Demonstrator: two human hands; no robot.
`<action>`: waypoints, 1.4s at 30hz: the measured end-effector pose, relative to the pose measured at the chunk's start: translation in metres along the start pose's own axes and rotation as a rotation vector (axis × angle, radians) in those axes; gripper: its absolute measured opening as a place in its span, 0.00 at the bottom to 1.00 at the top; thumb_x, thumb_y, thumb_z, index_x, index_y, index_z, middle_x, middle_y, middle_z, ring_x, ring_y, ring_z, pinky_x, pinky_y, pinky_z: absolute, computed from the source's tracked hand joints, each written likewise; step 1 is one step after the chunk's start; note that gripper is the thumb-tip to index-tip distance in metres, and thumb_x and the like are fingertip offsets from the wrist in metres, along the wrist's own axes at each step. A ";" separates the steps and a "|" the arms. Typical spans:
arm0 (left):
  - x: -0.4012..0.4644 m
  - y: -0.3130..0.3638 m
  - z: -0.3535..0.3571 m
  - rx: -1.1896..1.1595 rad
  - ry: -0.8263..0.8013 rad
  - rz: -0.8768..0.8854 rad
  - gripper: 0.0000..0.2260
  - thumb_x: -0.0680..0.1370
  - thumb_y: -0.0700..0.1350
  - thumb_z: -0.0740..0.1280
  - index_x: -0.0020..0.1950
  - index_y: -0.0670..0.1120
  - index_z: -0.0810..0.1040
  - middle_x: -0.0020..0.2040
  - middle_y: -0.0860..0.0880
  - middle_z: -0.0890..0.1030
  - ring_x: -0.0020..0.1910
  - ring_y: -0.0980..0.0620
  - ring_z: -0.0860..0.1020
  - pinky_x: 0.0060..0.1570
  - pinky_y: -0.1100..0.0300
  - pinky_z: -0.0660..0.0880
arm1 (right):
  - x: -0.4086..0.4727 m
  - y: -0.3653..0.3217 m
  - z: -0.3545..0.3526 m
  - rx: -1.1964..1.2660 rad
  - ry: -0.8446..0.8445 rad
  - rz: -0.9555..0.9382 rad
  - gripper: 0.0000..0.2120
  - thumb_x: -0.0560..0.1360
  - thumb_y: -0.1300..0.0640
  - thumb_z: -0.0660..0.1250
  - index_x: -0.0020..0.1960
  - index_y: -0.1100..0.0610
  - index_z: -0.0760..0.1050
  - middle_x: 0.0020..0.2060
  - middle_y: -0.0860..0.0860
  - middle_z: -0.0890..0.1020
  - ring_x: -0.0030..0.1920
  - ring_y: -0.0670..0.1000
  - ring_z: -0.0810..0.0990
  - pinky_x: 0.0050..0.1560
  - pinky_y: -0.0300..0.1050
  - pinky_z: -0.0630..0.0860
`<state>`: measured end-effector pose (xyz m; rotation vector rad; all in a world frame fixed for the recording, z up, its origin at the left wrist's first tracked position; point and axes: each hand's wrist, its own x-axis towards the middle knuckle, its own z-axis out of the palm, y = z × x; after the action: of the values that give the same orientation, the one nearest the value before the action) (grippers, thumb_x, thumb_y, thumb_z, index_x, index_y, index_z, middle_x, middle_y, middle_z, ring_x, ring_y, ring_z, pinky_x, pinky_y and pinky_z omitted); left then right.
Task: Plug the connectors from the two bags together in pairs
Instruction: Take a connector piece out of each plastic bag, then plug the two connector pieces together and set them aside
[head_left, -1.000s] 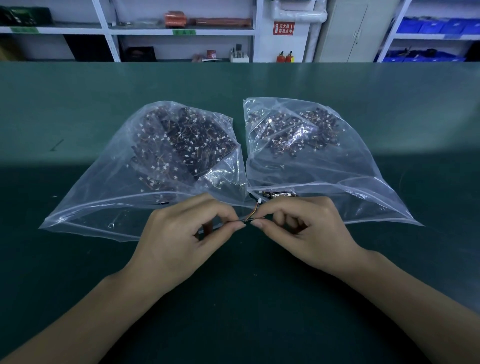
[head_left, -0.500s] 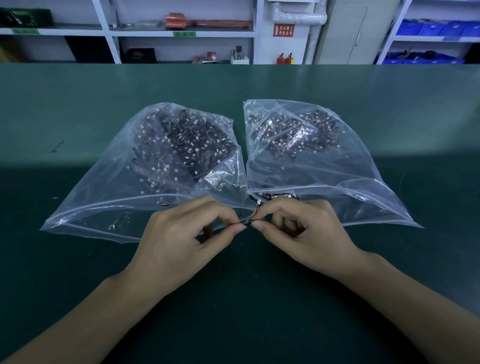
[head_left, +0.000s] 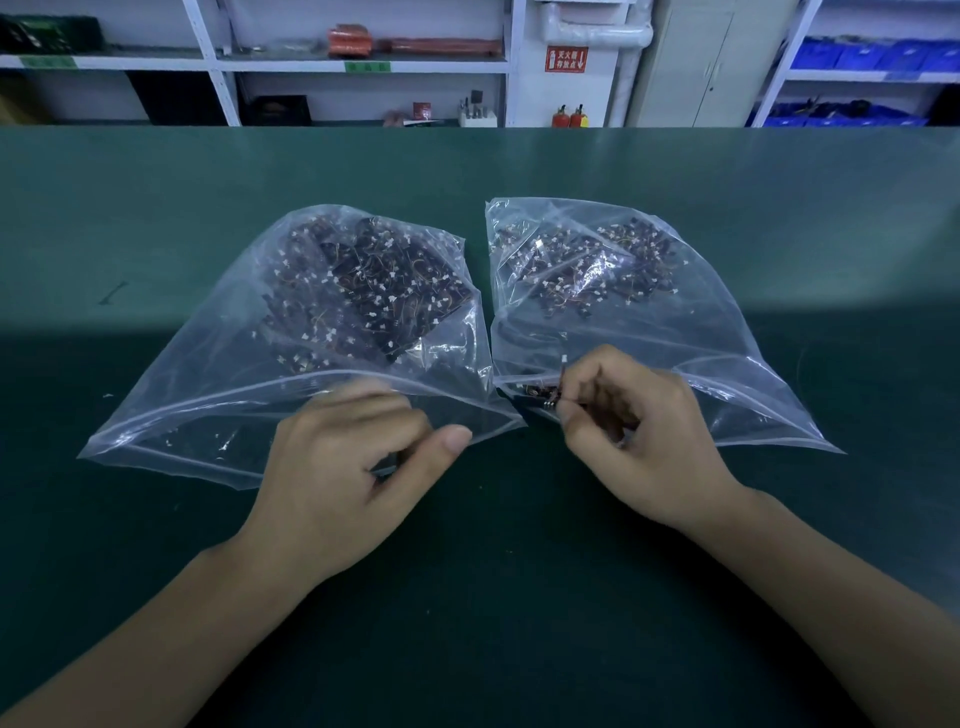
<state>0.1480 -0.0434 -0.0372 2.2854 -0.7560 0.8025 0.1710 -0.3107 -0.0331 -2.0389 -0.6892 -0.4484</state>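
both hands sit apart on the green table (head_left: 519, 597). left hand (head_left: 343, 478) at 7 o'clock looks loosely curled at the mouth of the left bag (head_left: 218, 374), too blurred to tell if it holds anything. right hand (head_left: 639, 436) at 5 o'clock pinches a wired connector (head_left: 558, 387) at the right bag (head_left: 701, 338) opening. shelves (head_left: 363, 65) at 12.

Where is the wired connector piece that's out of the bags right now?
In the head view, the wired connector is pinched in the right hand, right of centre, at the open mouth of the right bag.
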 end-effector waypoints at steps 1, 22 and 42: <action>0.000 -0.001 -0.001 0.009 -0.011 0.006 0.28 0.88 0.54 0.63 0.31 0.42 0.75 0.28 0.51 0.72 0.31 0.46 0.74 0.40 0.46 0.75 | 0.001 0.001 -0.001 -0.034 0.015 0.027 0.02 0.75 0.61 0.68 0.44 0.57 0.75 0.32 0.49 0.77 0.31 0.49 0.74 0.36 0.41 0.69; 0.003 -0.017 -0.005 0.301 -0.022 0.005 0.21 0.88 0.51 0.64 0.36 0.46 0.81 0.37 0.56 0.80 0.43 0.50 0.80 0.51 0.47 0.75 | 0.005 0.019 -0.002 -0.279 0.064 0.230 0.07 0.74 0.59 0.76 0.41 0.51 0.78 0.42 0.44 0.81 0.39 0.48 0.78 0.40 0.39 0.75; -0.001 -0.027 -0.006 0.485 -0.227 -0.256 0.08 0.83 0.49 0.62 0.57 0.50 0.78 0.58 0.50 0.81 0.58 0.45 0.78 0.59 0.49 0.71 | 0.006 0.013 -0.002 -0.196 0.090 0.217 0.16 0.74 0.70 0.69 0.38 0.50 0.81 0.24 0.47 0.65 0.28 0.47 0.68 0.36 0.35 0.71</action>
<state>0.1631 -0.0210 -0.0430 2.8711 -0.3726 0.6649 0.1840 -0.3162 -0.0376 -2.2333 -0.3761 -0.4934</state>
